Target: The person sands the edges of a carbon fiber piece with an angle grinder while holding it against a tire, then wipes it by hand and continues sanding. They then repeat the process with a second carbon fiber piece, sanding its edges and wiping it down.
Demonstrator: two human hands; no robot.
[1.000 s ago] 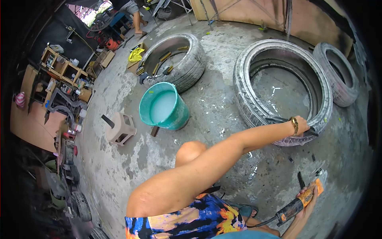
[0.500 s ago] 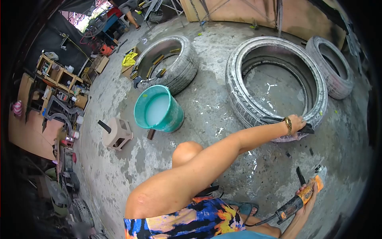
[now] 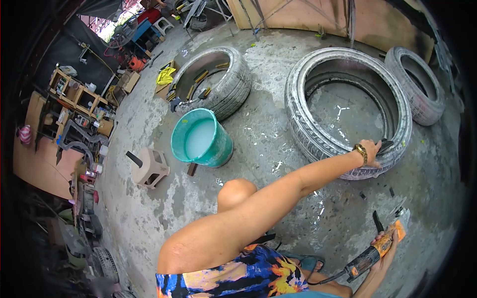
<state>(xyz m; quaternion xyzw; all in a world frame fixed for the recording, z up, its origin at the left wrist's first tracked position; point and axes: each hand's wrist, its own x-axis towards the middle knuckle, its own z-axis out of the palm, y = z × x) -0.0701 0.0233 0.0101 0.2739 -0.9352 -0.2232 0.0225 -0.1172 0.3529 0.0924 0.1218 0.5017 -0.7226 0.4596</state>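
My left hand (image 3: 369, 152), with a gold watch on its wrist, is at the near rim of a large tire (image 3: 318, 146) lying on the floor. Its fingers are closed on a black strip (image 3: 385, 146), partly hidden by the hand. At the lower right, my right hand (image 3: 390, 249) grips an orange and black angle grinder (image 3: 368, 258) by its body. The grinder's disc and guard point up and away from me, and a black side handle (image 3: 378, 221) sticks out beside them. Its cord runs back toward my legs.
A green bucket (image 3: 219, 149) of cloudy liquid stands left of the large tire. Behind it lies another tire (image 3: 237, 87) with yellow-edged pieces inside. A smaller tire (image 3: 428, 111) is at the right. A beige stool (image 3: 149, 169) and cluttered shelves (image 3: 74, 94) are at the left.
The black strip has turned in my left hand and now shows beyond the fingers, over the tire's rim. The view has shifted slightly. The grinder stays in my right hand.
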